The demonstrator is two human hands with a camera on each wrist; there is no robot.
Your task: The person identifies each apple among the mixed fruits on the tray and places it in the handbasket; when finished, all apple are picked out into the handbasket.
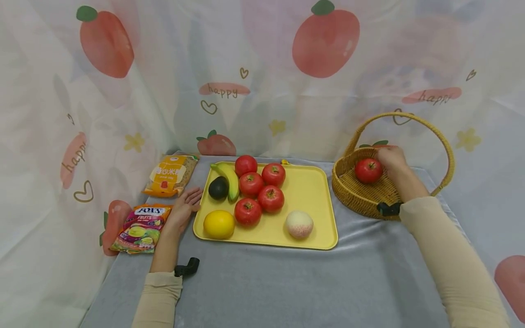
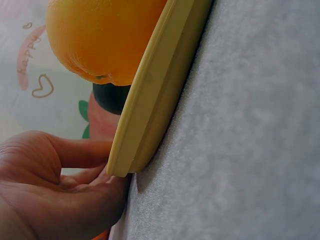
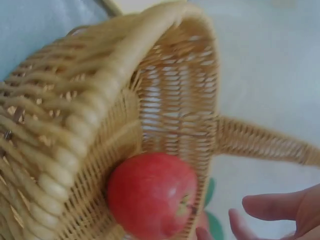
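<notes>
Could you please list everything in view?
Soft tablecloth: 1, grey, foreground
Printed curtain: 1, whitish, behind tablecloth
Shallow rectangular tray: 1, yellow, centre of tablecloth
Handled wicker basket: 1, tan, right of tray
Round fruits: 6, red, five on tray, one in basket
Curved banana: 1, yellow-green, tray's far left
Oval avocado: 1, blackish-green, left of banana
Round citrus: 1, yellow-orange, tray's near left
Round peach: 1, whitish-pink, tray's near right
Plastic packets: 2, orange and purple-green, left of tray
Small object: 1, yellow, tray's far edge
Wrist devices: 2, black, both wrists
Sleeves: 2, beige, both arms
Left hand: 1, bare, tray's left edge
Right hand: 1, bare, basket's far rim
</notes>
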